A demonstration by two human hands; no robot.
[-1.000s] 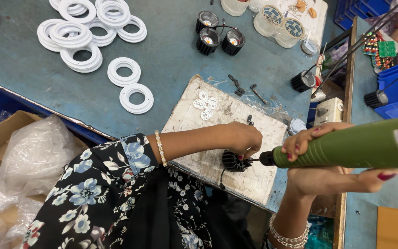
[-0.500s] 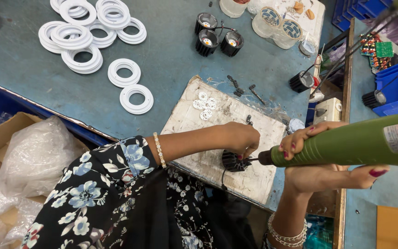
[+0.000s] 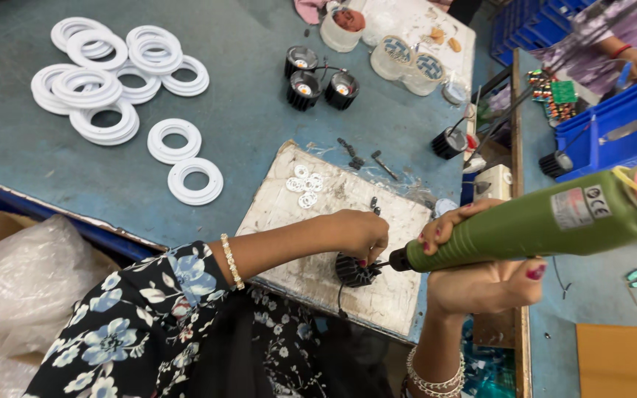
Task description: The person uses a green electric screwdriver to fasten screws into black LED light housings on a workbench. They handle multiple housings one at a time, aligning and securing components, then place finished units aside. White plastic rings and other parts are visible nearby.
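Observation:
My left hand (image 3: 355,232) presses down on a small black finned heat-sink part (image 3: 353,271) lying on a worn white board (image 3: 318,221). My right hand (image 3: 481,276) grips a green electric screwdriver (image 3: 525,225), held nearly level, with its tip against the black part. A few small white washers (image 3: 305,184) and dark screws (image 3: 373,203) lie on the board farther back.
Stacks of white plastic rings (image 3: 105,81) cover the blue table's far left, two loose ones (image 3: 186,158) nearer. Three black lamp bodies (image 3: 317,79) and tape rolls (image 3: 407,63) stand at the back. Blue bins (image 3: 606,125) and another person's hand (image 3: 635,59) are at the right. A bagged carton (image 3: 16,295) sits at the left.
The view has shifted slightly. Both hands stay on the black part and the screwdriver, which keeps its tip at the part.

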